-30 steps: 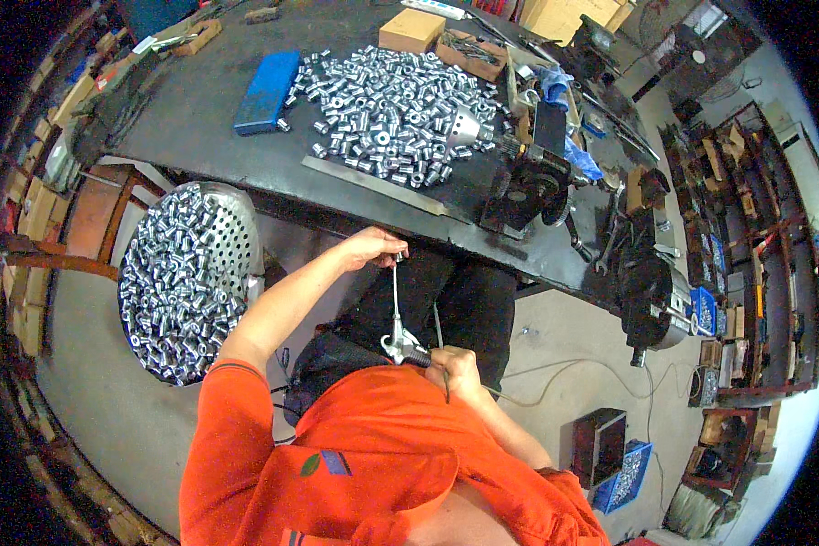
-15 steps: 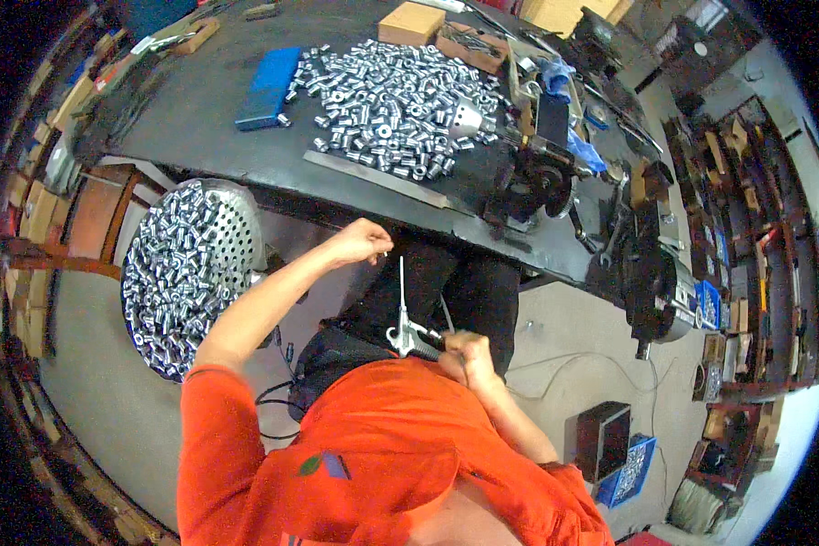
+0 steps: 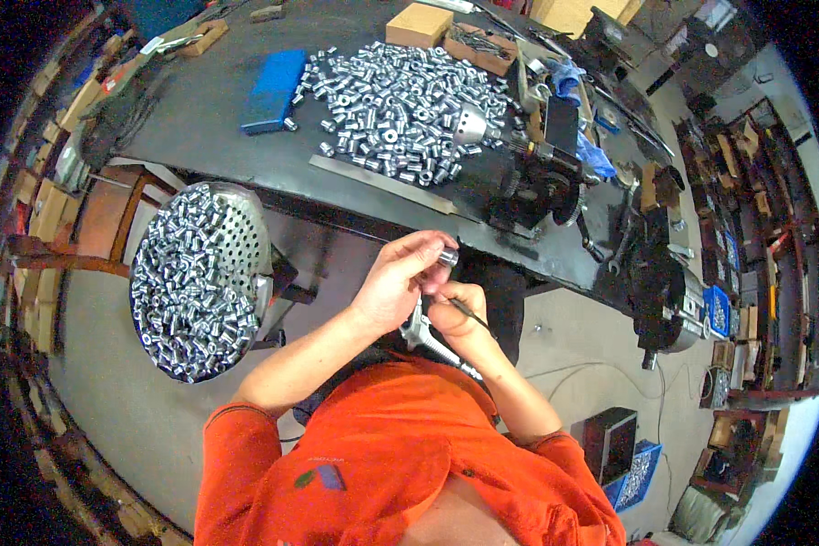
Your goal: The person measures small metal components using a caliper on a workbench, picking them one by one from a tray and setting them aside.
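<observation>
In front of my lap, my left hand is closed on a small shiny metal bushing, held between thumb and fingers. My right hand meets it just below and to the right. Its fingers are pinched on a thin dark rod-like tool that slants down to the right; the far end is hidden. Beneath the two hands lies a silver air blow gun with a coiled hose, its upper part covered by the hands. I cannot tell whether any finger touches it.
A round perforated metal tray heaped with bushings rests at the left by a wooden chair. More bushings are piled on the dark workbench, beside a blue box, a flat metal bar and a chuck machine.
My left hand has moved right and down to meet my right hand, and the bushing now shows in it. My right hand has risen. The blow gun's thin nozzle is now hidden behind the hands.
</observation>
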Tool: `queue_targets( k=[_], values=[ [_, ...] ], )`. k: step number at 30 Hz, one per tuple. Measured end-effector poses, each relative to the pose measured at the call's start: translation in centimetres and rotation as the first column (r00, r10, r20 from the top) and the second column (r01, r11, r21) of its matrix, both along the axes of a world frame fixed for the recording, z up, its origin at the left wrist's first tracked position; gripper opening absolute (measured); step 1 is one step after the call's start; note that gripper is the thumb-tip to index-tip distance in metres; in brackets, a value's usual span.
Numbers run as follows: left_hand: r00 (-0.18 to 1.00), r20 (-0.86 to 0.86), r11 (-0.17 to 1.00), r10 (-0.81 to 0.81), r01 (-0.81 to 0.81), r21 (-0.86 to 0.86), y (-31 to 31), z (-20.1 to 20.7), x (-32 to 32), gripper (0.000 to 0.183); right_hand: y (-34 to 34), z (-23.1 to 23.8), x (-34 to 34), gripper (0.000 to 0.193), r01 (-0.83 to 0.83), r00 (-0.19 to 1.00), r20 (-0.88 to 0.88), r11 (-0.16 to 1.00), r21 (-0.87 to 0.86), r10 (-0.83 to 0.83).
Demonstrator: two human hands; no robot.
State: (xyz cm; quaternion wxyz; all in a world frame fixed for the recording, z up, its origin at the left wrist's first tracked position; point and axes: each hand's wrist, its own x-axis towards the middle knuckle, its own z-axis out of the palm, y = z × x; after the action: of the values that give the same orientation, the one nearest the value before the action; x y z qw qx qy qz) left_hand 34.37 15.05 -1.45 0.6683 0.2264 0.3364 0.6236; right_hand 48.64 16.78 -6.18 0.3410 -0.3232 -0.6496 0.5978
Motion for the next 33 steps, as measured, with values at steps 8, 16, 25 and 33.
queue_targets(
  k=[8,16,25,33],
  values=[
    [0.955,0.272,0.988,0.122,-0.091,-0.124,0.2,-0.1,-1.7,0.022,1.7,0.8,-1.6,0.026,-0.348,0.928,-0.339,0.678,-0.648,0.153],
    [0.961,-0.023,0.960,0.277,-0.278,-0.034,1.6,0.6,-4.3,0.024,4.9,1.6,0.0,0.030,-0.297,0.952,0.068,0.955,-0.016,0.298],
    [0.685,-0.727,0.996,-0.046,-0.025,-0.087,0.4,0.7,-4.9,0.020,5.1,1.8,-1.3,0.029,-0.277,0.959,0.089,0.957,0.084,0.269],
    [0.638,-0.763,0.992,-0.104,0.120,-0.035,0.4,0.2,-5.5,0.017,4.9,1.7,-1.4,0.027,-0.242,0.967,0.111,0.961,0.134,0.228]
  ],
)
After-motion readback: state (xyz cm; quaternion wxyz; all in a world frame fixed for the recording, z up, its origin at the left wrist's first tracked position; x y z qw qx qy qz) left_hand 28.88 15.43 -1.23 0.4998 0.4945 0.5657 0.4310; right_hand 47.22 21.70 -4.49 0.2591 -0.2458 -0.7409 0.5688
